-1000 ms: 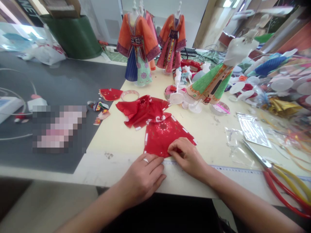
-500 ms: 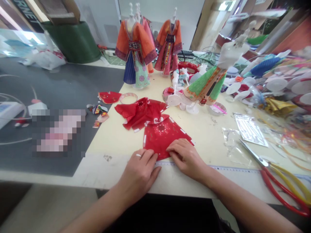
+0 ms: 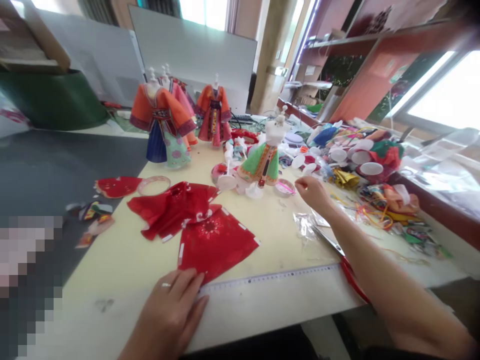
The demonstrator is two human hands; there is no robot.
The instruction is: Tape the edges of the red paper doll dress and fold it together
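Observation:
A red paper doll garment lies flat on the cream table [image 3: 123,270]: a flared skirt [image 3: 215,242] with a crumpled red top [image 3: 170,207] above it. My left hand [image 3: 168,312] rests flat and open at the near edge, fingertips on the skirt's lower corner, beside a printed ruler strip [image 3: 270,277]. My right hand [image 3: 313,192] is stretched out over the table with fingers curled, close to a small tape roll [image 3: 285,187] and a white mannequin in a green skirt [image 3: 262,160]. Whether those fingers hold anything is hidden.
Red-handled scissors [image 3: 350,272] and a clear plastic bag [image 3: 305,222] lie under my right forearm. Two dressed orange dolls [image 3: 161,122] [image 3: 213,112] stand at the back. A tape ring [image 3: 153,185] and a red cut-out [image 3: 116,186] lie left. Doll stands and scraps [image 3: 360,160] crowd the right; a dark mat [image 3: 56,170] covers the left.
My right hand has left the skirt and reached forward and right toward the tape roll. The view has swung up and right. My left hand stays at the skirt's lower edge.

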